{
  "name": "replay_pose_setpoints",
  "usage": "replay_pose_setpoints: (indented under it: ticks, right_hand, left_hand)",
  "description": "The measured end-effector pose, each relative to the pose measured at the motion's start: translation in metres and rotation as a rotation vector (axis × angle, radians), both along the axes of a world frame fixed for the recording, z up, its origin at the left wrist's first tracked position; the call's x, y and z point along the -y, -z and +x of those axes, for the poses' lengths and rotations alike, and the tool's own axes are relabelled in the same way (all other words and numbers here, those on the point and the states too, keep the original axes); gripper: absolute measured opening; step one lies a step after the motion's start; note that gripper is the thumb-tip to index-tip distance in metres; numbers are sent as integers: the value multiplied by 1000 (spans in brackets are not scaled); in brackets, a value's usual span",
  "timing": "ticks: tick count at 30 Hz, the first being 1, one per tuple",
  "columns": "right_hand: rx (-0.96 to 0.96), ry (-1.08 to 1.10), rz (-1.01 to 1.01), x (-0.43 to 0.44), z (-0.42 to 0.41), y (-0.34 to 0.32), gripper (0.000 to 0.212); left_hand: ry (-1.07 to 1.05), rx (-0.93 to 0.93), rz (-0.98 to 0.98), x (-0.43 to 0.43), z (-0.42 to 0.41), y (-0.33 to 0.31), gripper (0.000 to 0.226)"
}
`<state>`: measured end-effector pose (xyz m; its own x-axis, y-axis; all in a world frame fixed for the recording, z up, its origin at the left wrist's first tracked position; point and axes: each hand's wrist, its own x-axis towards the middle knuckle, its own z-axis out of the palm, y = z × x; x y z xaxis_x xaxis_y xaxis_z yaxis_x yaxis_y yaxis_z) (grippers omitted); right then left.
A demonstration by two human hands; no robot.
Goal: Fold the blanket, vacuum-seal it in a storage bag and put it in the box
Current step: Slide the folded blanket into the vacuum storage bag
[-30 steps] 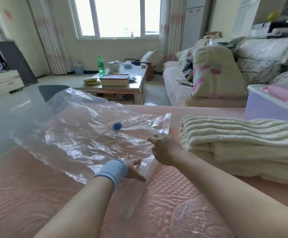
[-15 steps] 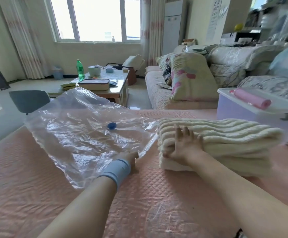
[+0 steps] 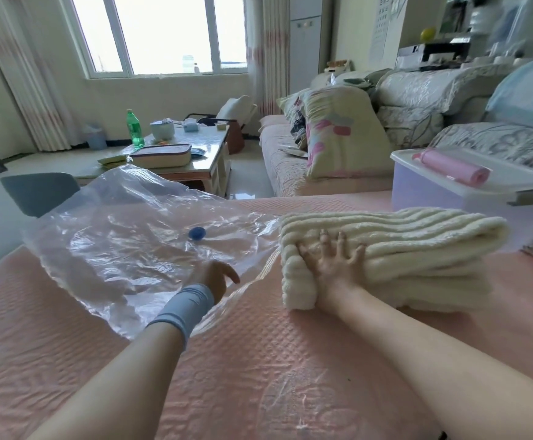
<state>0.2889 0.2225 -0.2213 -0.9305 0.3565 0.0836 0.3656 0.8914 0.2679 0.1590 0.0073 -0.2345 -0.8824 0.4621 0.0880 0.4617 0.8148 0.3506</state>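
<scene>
Blanket [image 3: 401, 249] and storage bag [image 3: 115, 249] lie side by side on a pink quilted bedspread [image 3: 258, 376], the bag to the left and the blanket to the right, their near corners just touching. Far left, beyond the bed's edge, a grey chair [image 3: 39, 192] stands on the floor. The bag is clear crinkled plastic, spread mostly flat, with a blue valve cap [image 3: 197, 233] on its upper face. Behind it a coffee table [image 3: 214, 154] carries a green bottle [image 3: 134, 128] and other small items.

At the bag's near right edge sits the left hand [image 3: 215, 277], a pale blue wristband [image 3: 185, 308] on its wrist. Its fingers are curled down at the plastic, which rises in a taut line toward the blanket, but I cannot tell whether they actually pinch the film.

The right hand [image 3: 331, 265] presses on the left end of the blanket with fingers spread wide and fairly straight, gripping nothing. The blanket is cream, ribbed and folded into a thick stack (several layers show at its end).

Behind the blanket's right part stands the box [image 3: 433, 192], translucent with a white lid on, and a pink roll [image 3: 452, 166] lies on the lid. A sofa heaped with a floral pillow [image 3: 344, 131] and bedding fills the background.
</scene>
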Motion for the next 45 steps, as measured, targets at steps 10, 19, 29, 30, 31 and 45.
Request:
replay_pose_setpoints:
  ticks: [10,19,29,30,31,45]
  right_hand:
    - [-742,0,-113,-1,7,-61,39]
    - [-597,-225,-97,58,18,-44,60]
    - [-268,-471,78,89,28,-15,92]
    - [-251,-469,96,90,28,-14,91]
    - [-262,-459,87,92,26,-16,89]
    - [-224,-368,-156,122,-43,-32,102]
  left_hand:
    - [69,220,193,-6,9,-16,66]
    - [-115,248,963,-1,-3,-70,72]
    - [31,321,743,13,-17,-92,73]
    - [45,249,709,10,-13,-98,76]
    - [63,152,642,10,-9,-104,77]
    - [243,-55,507,25,23,-109,76]
